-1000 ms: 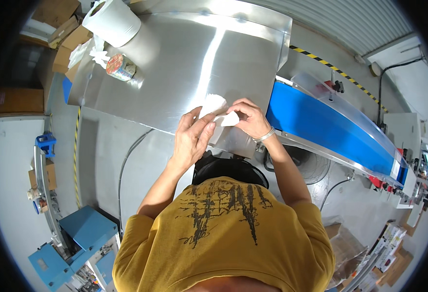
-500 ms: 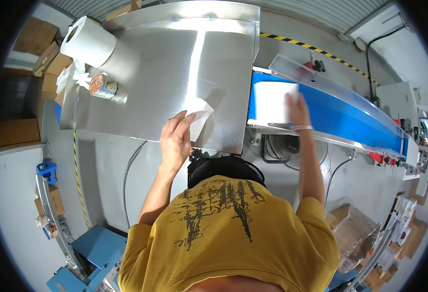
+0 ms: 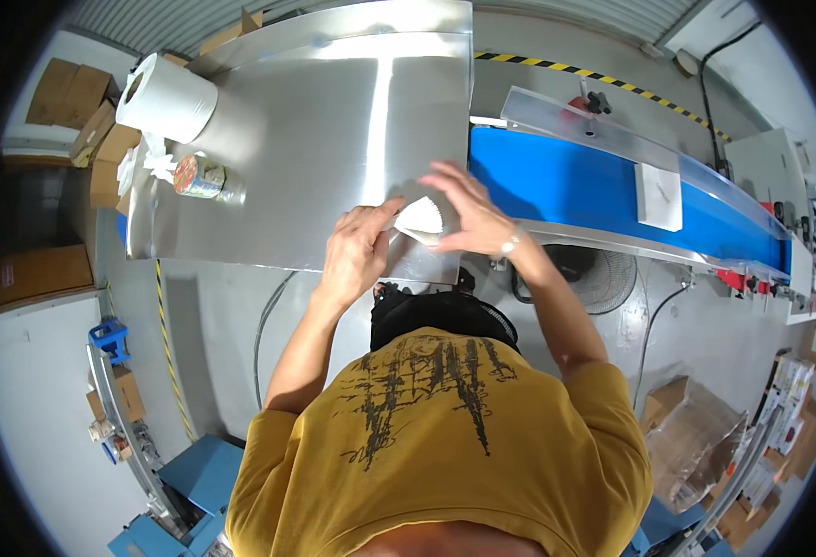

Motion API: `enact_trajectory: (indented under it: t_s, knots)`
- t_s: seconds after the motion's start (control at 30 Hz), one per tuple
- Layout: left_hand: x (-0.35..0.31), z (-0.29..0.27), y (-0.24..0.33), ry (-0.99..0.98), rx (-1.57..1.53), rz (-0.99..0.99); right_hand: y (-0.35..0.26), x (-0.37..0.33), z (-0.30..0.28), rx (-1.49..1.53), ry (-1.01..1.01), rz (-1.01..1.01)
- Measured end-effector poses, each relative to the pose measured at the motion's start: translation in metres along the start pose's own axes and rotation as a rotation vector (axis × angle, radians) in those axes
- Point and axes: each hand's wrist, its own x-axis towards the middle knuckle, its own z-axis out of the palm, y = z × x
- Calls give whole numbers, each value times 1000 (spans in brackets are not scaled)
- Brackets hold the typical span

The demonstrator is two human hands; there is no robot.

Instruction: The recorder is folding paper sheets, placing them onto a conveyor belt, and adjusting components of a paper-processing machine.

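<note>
My left hand (image 3: pixel 357 246) is at the front edge of the steel table, its fingers closed on the near side of a small white piece with a pleated, fan-like edge (image 3: pixel 421 217), which looks like folded paper. On the other side of that piece my right hand (image 3: pixel 473 213) is slightly blurred, its fingers spread and thumb apart. Its thumb comes close to the piece; whether they touch I cannot tell. A flat white box (image 3: pixel 658 197) lies on the blue conveyor belt (image 3: pixel 556 172), to the right of both hands.
The steel table (image 3: pixel 306 121) carries a large white paper roll (image 3: pixel 171 100) and a labelled jar lying on its side (image 3: pixel 201 176) at the left. A clear guard rail (image 3: pixel 603 135) runs along the belt's far side. Below the belt stands a fan (image 3: pixel 603 278).
My right hand has left the white box and swung left to the small white piece. The box has travelled right along the belt. My left hand has shifted slightly right.
</note>
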Motion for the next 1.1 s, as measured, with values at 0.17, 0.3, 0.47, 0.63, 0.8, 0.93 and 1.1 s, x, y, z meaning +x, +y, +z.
enact_trajectory:
  t_s: [0.17, 0.3, 0.47, 0.63, 0.8, 0.93, 1.1]
  knots:
    - [10, 2, 2, -66, -244, -115, 27, -5, 12, 355, -63, 90]
    - [14, 9, 11, 72, -209, -120, 53, -37, -23, 752, 184, 409]
    - [15, 27, 8, 35, -186, -122, 128, -109, -126, 486, 724, 724]
    - [15, 50, 3, -44, -132, -104, 196, -173, -197, -296, 869, 1072]
    - [19, 65, -2, -85, -177, -123, 223, -214, -231, -391, 751, 1110]
    - [23, 78, -10, -119, -205, -83, 209, -239, -240, -1114, 960, 1036]
    - [9, 104, -25, -186, -346, -137, 156, -240, -186, -901, 1152, 823]
